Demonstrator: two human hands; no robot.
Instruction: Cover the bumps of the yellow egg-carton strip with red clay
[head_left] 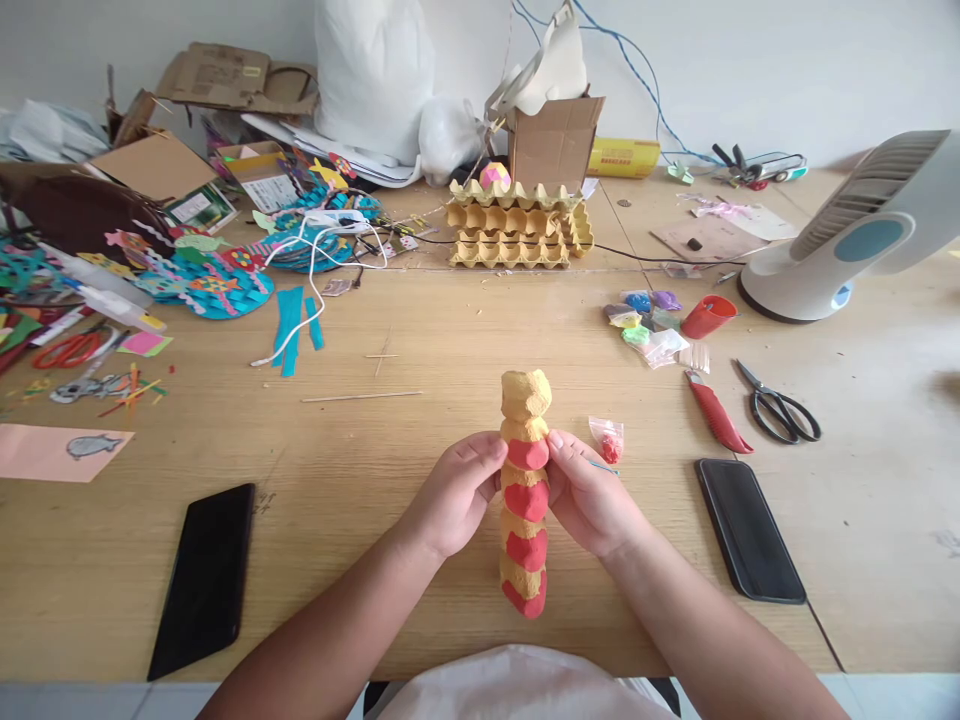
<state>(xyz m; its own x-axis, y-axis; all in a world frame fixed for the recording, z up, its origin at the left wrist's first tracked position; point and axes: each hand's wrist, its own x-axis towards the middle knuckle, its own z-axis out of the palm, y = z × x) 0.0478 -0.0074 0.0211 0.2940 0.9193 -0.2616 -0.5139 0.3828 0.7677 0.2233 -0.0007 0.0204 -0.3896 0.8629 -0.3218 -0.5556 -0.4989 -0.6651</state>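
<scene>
Between both hands I hold an egg-carton strip (525, 525), a row of bumpy cups coated yellow, with red patches on all but the far end. My left hand (459, 492) grips its left edge, thumb near the upper red patch. On the opposite edge my right hand (592, 490) pinches at about the same height. The fingers beneath the strip are partly hidden. Just beyond my right hand lies a small clear bag (607, 440) with red clay-like material in it.
A dark phone (204, 575) lies left, another phone (750, 530) right. Scissors (780, 405) and a red-handled cutter (718, 412) rest at right, near a red cup (709, 316) and a white fan (847, 235). Stacked egg cartons (517, 225) stand at the back; paper crafts (214, 280) crowd the left.
</scene>
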